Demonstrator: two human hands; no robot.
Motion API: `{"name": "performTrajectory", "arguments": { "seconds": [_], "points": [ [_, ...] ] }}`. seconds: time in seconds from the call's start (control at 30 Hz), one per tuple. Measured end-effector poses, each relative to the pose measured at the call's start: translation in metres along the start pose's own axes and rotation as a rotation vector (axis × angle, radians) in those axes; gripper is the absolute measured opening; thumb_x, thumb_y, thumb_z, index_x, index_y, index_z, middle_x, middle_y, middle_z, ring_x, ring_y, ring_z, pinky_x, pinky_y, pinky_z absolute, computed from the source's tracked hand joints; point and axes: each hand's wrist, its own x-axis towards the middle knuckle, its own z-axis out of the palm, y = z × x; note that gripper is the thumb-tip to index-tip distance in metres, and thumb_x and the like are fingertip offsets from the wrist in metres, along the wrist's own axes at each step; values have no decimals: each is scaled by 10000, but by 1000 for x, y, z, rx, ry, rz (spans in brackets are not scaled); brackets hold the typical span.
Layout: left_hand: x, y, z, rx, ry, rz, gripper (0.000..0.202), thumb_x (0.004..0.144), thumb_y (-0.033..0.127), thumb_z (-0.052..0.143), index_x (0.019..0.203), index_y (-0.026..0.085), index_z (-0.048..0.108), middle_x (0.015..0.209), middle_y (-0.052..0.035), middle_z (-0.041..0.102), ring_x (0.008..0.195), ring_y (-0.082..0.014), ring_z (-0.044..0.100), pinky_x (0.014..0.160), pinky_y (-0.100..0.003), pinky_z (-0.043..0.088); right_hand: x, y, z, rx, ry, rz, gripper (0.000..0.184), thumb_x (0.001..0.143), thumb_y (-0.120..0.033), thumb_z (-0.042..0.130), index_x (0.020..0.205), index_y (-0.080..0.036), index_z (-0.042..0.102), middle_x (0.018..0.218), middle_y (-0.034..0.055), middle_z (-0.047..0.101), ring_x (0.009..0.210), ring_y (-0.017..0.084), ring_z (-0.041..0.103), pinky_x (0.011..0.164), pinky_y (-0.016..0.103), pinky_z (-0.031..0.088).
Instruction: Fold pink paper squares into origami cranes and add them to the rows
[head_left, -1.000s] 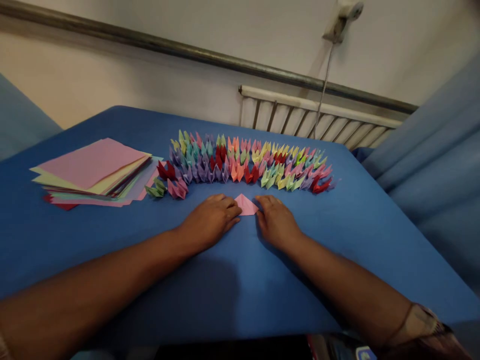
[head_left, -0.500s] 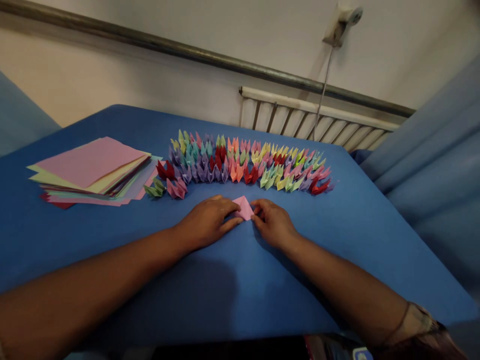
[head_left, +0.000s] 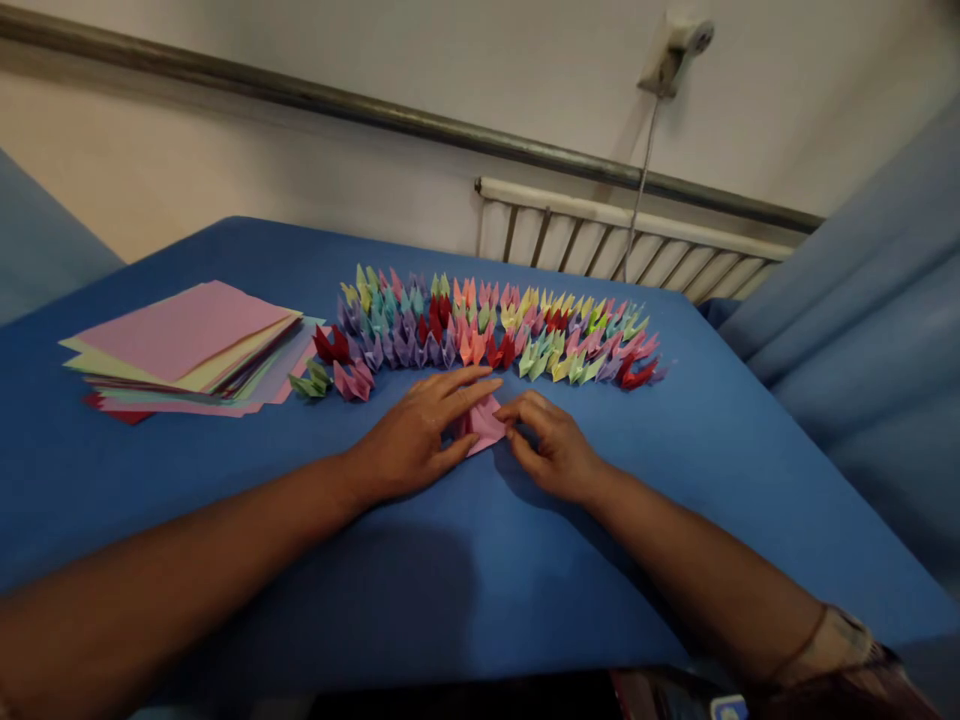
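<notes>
A small folded pink paper [head_left: 486,423] lies on the blue table [head_left: 675,480] between my hands. My left hand [head_left: 420,430] rests over its left part, fingers stretched flat across the top of it. My right hand [head_left: 551,445] pinches the paper's right edge with curled fingertips. Just behind the hands stand rows of several small folded paper pieces [head_left: 495,325] in many colours. Part of the pink paper is hidden under my left fingers.
A stack of coloured paper sheets [head_left: 187,345], pink on top, sits at the left of the table. A white radiator [head_left: 630,240] and a metal rail [head_left: 375,105] run along the wall behind. Blue fabric [head_left: 877,300] hangs at the right.
My left fingers have stretched forward over the pink paper, and my right hand has closed in and pinched its right edge. The paper now looks narrower.
</notes>
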Motion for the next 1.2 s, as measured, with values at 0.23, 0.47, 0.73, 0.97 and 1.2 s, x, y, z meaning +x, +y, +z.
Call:
{"name": "performTrajectory", "arguments": {
  "seconds": [0.23, 0.47, 0.73, 0.97, 1.2],
  "points": [
    [-1, 5, 8, -259, 53, -270, 398, 830, 356, 665, 1198, 209, 627, 1249, -74, 632, 1151, -238, 597, 1020, -397, 470, 3, -9, -3, 38, 151, -46, 283, 881, -94, 505, 1115, -241, 567, 898, 22, 598, 865, 169, 583, 791, 336, 497],
    [3, 6, 4, -673, -179, -454, 386, 785, 410, 684, 1094, 179, 676, 973, -50, 717, 856, -195, 665, 767, -320, 540, 0, -7, 0, 199, 105, 68, 238, 880, -150, 528, 1084, -257, 586, 889, 12, 593, 850, 158, 592, 796, 330, 501],
    [3, 11, 12, -791, 94, -726, 297, 766, 423, 701, 785, 152, 580, 631, 34, 568, 494, -81, 501, 449, -193, 396, -5, -11, 18, 655, 158, 437, 582, 774, -438, 734, 1242, -273, 430, 1225, 91, 544, 922, 173, 634, 767, 339, 535],
    [3, 10, 20, -995, 68, -782, 431, 683, 380, 779, 966, 160, 539, 863, -29, 668, 695, -157, 657, 513, -238, 521, -1, -6, 25, 648, 75, 607, 370, 827, -568, 602, 773, -205, 556, 593, -36, 567, 489, 100, 487, 475, 228, 385],
    [-4, 19, 17, -368, 25, -455, 648, 751, 361, 717, 1328, 209, 464, 1138, -81, 661, 966, -244, 670, 843, -399, 548, 1, -5, 13, 470, 20, 565, 494, 889, -577, 507, 565, -205, 488, 490, -46, 451, 485, 99, 416, 490, 234, 322]
  ]
}}
